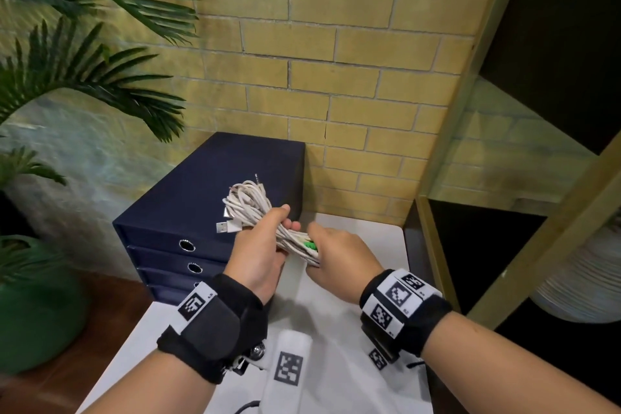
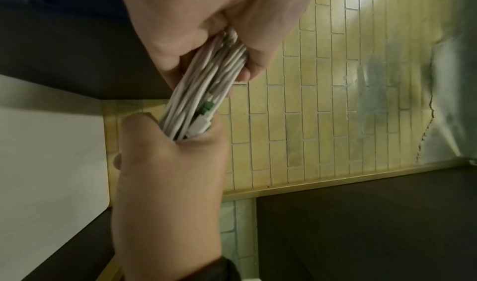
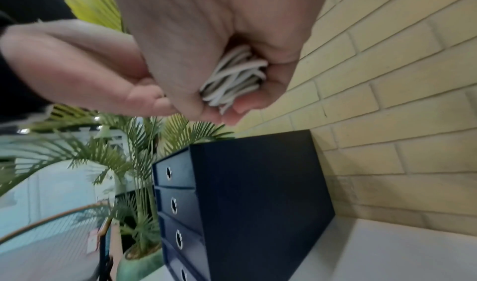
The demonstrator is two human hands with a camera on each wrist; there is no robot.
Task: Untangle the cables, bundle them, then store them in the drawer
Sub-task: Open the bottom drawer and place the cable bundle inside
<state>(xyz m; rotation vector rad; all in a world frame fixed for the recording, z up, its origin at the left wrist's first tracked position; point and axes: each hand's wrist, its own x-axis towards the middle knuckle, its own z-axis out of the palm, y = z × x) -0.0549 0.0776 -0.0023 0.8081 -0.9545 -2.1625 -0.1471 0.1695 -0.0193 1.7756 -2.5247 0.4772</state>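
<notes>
The person is standing at the white table and holding a coil of white cables in the air, just in front of the dark blue drawer unit that is sitting against the brick wall. The left hand is wrapping its fingers around the middle of the coil, while the right hand is closing around the near end, where a green-tipped plug is showing between the two fists. A USB plug and a thin jack plug are sticking out of the far loops. To my eye the untangling is finished and the bundling is under way: the strands are lying side by side, but I am not seeing any tie or wrap around them. All the drawers I can see are sitting closed, so storing is not yet begun. The next move is probably calling for one hand to keep the coil together while the other is freed to pull a drawer open by its round finger hole.
</notes>
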